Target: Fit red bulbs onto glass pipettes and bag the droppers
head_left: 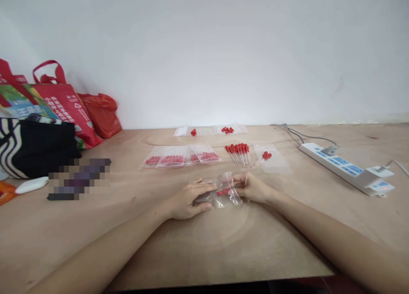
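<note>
A clear zip bag [220, 203] lies near the middle of the table with its zip end to the right. My left hand [188, 199] lies flat over its left part, fingers stretched and thumb apart. At the bag's mouth, my right hand [251, 188] has its fingers closed on a dropper with a red bulb [223, 192]; the bulb shows inside the bag. The dropper's other end is hidden. Beyond my hands, several red-bulbed droppers [238, 151] lie in a row. Two more droppers [266, 156] rest on a flat zip bag [277, 159].
Filled zip bags with red bulbs [172, 158] overlap at centre left. Farther back lie bags with loose red bulbs [227, 130]. A white power strip [343, 165] with cables is at right. Shopping bags [68, 108], a black cloth bag [38, 147] and a blurred-out object [79, 179] stand left.
</note>
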Demonstrator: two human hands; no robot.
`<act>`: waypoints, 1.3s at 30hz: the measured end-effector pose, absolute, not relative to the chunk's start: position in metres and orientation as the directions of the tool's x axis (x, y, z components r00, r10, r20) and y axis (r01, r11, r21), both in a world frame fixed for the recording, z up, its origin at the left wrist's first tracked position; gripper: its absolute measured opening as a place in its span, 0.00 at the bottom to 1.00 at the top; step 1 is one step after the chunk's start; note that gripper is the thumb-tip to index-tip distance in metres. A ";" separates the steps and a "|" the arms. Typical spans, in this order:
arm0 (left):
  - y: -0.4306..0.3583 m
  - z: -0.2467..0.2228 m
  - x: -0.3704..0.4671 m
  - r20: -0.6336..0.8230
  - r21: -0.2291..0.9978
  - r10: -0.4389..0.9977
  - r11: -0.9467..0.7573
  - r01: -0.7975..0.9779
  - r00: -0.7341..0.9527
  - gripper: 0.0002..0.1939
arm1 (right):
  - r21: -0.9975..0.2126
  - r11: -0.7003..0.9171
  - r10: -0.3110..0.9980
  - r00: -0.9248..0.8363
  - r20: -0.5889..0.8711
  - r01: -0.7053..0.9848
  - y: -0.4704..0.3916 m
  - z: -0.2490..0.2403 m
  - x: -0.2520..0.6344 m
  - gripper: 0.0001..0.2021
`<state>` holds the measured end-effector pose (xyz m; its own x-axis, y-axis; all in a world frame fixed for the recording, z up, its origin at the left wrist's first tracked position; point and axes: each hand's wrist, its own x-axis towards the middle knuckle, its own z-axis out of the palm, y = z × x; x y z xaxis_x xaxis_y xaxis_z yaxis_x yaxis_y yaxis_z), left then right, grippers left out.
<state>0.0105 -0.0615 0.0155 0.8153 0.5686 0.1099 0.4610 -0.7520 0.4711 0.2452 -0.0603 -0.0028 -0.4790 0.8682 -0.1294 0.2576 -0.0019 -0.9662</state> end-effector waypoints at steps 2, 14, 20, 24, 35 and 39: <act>-0.061 0.014 0.011 0.138 0.472 0.556 -0.765 0.439 0.820 0.23 | -0.943 0.029 0.908 -0.403 -0.114 0.331 -0.054 0.001 0.254 0.19; -0.059 0.014 0.006 0.135 0.488 0.617 -0.722 0.490 0.775 0.20 | -0.393 -0.216 0.907 0.333 0.259 0.894 0.011 -0.016 0.365 0.16; -0.061 0.020 0.005 0.076 0.479 0.582 -0.734 0.482 0.810 0.22 | -0.663 -0.271 0.879 0.460 0.124 0.698 0.014 -0.019 0.358 0.12; -0.062 0.023 0.006 0.025 0.444 0.570 -0.742 0.502 0.821 0.23 | -0.924 -0.093 0.853 0.508 0.119 0.372 0.015 -0.015 0.351 0.10; -0.062 0.017 0.004 0.064 0.454 0.577 -0.744 0.491 0.814 0.23 | -0.985 0.167 0.923 0.357 0.142 -0.039 -0.008 -0.002 0.314 0.14; -0.062 0.016 0.003 0.052 0.442 0.576 -0.746 0.498 0.816 0.23 | -0.989 0.145 0.946 0.295 0.135 -0.014 -0.021 -0.007 0.281 0.16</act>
